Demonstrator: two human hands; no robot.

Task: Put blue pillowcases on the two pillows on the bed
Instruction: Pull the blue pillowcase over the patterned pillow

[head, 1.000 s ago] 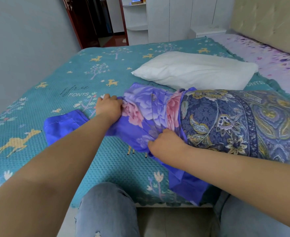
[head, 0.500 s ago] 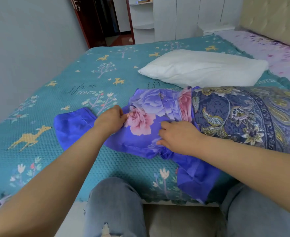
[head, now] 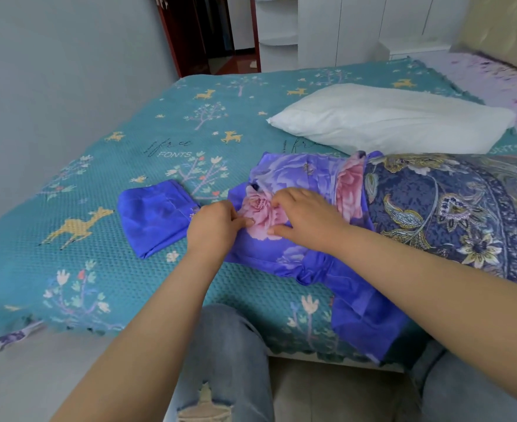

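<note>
A blue pillowcase (head: 297,178) printed with pink and purple roses lies bunched at the left end of a paisley-patterned pillow (head: 452,208) on the bed. My left hand (head: 216,226) pinches the case's fabric at the pink rose. My right hand (head: 306,219) lies on the same rose with fingers curled into the cloth, almost touching the left hand. A second blue pillowcase (head: 153,217) lies folded flat to the left. A bare white pillow (head: 388,118) rests farther back.
The bed carries a teal cover (head: 99,166) with deer and trees; a lilac sheet (head: 494,77) shows at the headboard end. Grey wall at left, a doorway and white cupboards behind. My knees in jeans (head: 220,360) stand at the bed's near edge.
My right hand moved up and left from the case's lower edge onto the pink rose, meeting my left hand. The view shifted left and down slightly.
</note>
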